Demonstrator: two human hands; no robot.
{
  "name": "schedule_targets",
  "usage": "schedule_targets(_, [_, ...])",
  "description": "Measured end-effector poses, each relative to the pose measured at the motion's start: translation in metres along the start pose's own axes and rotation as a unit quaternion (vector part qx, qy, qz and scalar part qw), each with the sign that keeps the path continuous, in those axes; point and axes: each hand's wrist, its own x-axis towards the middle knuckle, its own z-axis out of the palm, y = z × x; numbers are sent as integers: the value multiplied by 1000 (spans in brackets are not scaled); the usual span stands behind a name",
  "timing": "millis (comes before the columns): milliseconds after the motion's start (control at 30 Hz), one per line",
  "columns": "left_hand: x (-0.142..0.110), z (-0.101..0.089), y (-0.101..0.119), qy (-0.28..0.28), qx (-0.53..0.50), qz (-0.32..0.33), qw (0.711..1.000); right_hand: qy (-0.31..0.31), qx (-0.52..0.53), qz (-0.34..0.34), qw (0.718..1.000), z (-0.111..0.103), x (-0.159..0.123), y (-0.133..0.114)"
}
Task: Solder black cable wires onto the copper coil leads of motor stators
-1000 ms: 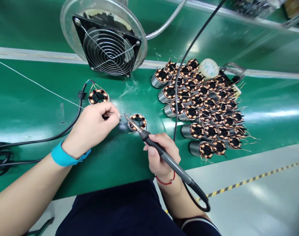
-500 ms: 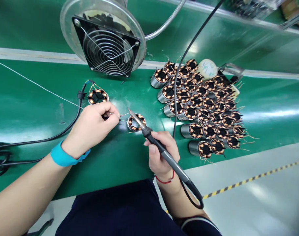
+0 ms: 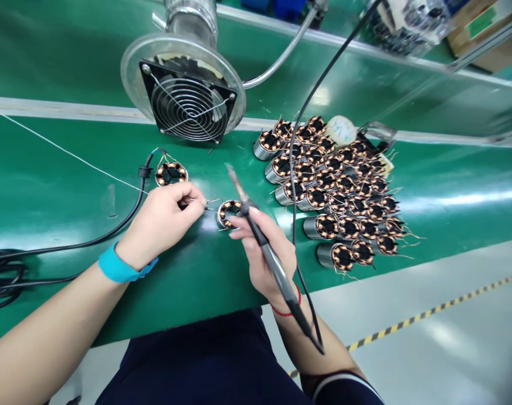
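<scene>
The near coil ring (image 3: pixel 222 217) sits on the green bench (image 3: pixel 188 281); your soldering iron's (image 3: pixel 269 251) tip is at its twelve o'clock. Your right hand (image 3: pixel 272 253), four o'clock, is curled round the handle. Your left hand (image 3: pixel 171 216), nine o'clock, pinches thin wires (image 3: pixel 212 201). Another coil ring (image 3: pixel 182 172) lies at ten, the fan (image 3: pixel 191 115) at eleven, grouped coils (image 3: pixel 325 180) near three.

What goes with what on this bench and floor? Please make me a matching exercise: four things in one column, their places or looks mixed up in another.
Things:
1. Soldering iron
2. Fan
3. Wristband
4. Floor tape

Places or looks:
A. Yellow and black stripes
B. Square, with a black frame
C. Held in the right hand
D. Bright blue, on an arm

Right pairs: 1-C, 2-B, 3-D, 4-A
</scene>
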Motion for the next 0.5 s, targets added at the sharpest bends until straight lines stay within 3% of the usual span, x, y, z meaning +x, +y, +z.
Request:
schedule_targets(233, [-11,-3,-5,-23,-25,31,999,-96,-119,80,985,12,32,-15])
schedule_targets(500, [-15,-4,-9,-29,-138,19,990,-38,-3,128,991,31,32,-5])
